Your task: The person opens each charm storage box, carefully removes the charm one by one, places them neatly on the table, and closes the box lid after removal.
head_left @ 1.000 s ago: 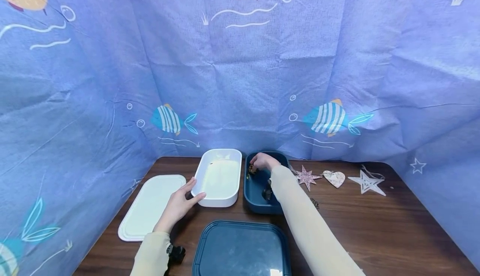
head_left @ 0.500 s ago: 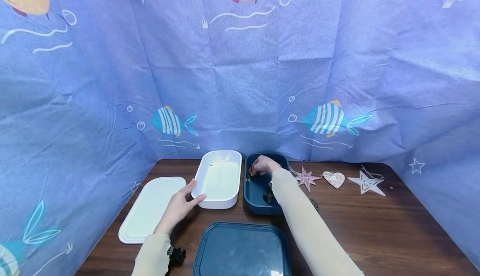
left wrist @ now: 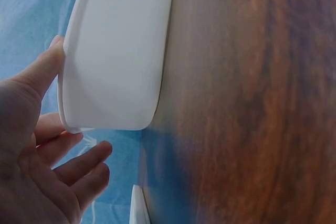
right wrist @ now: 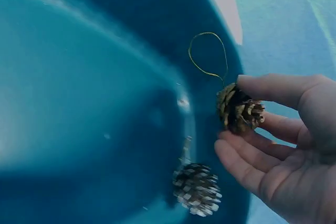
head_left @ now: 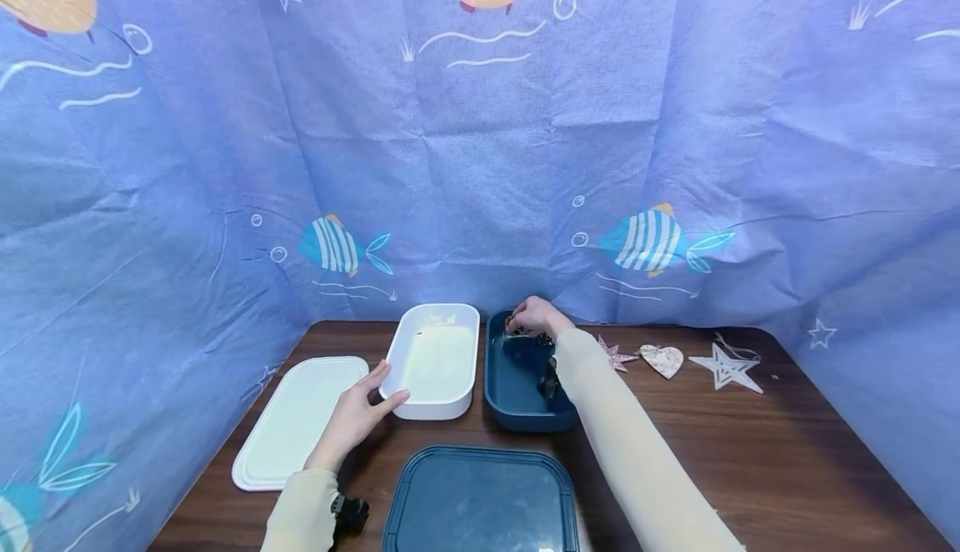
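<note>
My left hand [head_left: 358, 412] holds the front left corner of a white box [head_left: 437, 409], thumb on one wall and fingers along the other. Its lower fingers hang loose below the corner in the left wrist view. To the right stands a dark blue box [head_left: 529, 421]. Over its back end, my right hand [head_left: 536, 316] pinches a brown pine cone [right wrist: 239, 109] between thumb and fingers. A thin gold loop [right wrist: 197, 40] rises from the cone. Another pine cone [right wrist: 198, 189], with white-tipped scales, lies in the dark blue box close below the fingers.
A white lid [head_left: 300, 419] lies left of the boxes, and a dark blue lid [head_left: 480, 498] in front. Right of the forearm are a pink star [head_left: 613, 354], a heart [head_left: 663, 360] and a white star [head_left: 726, 367]. A fabric curtain [head_left: 480, 160] surrounds the table.
My right hand has lifted and moved back and slightly right with the pine cone. The forearm now covers a pine cone seen earlier beside the dark blue box. My left hand keeps its hold.
</note>
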Demonstrator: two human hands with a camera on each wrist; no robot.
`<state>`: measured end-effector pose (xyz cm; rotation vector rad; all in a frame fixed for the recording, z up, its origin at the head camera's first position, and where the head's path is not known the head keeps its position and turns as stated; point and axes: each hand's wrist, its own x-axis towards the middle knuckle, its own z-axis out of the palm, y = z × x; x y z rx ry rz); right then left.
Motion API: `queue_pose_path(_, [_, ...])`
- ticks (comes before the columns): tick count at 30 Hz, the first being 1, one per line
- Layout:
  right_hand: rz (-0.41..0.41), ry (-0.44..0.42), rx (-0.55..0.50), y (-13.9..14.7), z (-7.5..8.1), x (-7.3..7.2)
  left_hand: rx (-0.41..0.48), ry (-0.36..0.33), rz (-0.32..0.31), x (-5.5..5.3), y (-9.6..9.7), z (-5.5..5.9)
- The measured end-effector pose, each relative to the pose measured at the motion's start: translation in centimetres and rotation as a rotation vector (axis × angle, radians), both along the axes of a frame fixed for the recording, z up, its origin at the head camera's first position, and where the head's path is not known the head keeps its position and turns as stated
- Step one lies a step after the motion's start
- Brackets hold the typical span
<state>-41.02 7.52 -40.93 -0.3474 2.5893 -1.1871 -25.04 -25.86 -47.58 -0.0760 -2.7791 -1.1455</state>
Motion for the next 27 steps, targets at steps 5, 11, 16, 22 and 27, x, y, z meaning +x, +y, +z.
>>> queue_pose_path(5, [0.001,0.022,-0.034,1.0,1.1,0.1,-0.003,-0.003,-0.003,0.3,-0.1,-0.5])
queue_pose_path(11, [0.010,0.067,-0.027,2.3,2.7,0.2,-0.016,-0.001,-0.007,0.5,-0.1,-0.5])
queue_pose_path(16, [0.044,0.124,-0.031,3.5,4.7,0.4,-0.022,0.012,-0.011,0.2,0.0,-0.1])
queue_pose_path(22, [0.035,0.144,-0.081,5.0,6.1,0.7,-0.025,0.018,-0.015,-0.1,0.1,0.2])
queue_pose_path(27, [0.006,0.166,-0.082,6.4,6.7,0.9,-0.022,0.006,-0.016,-0.1,-0.1,0.3])
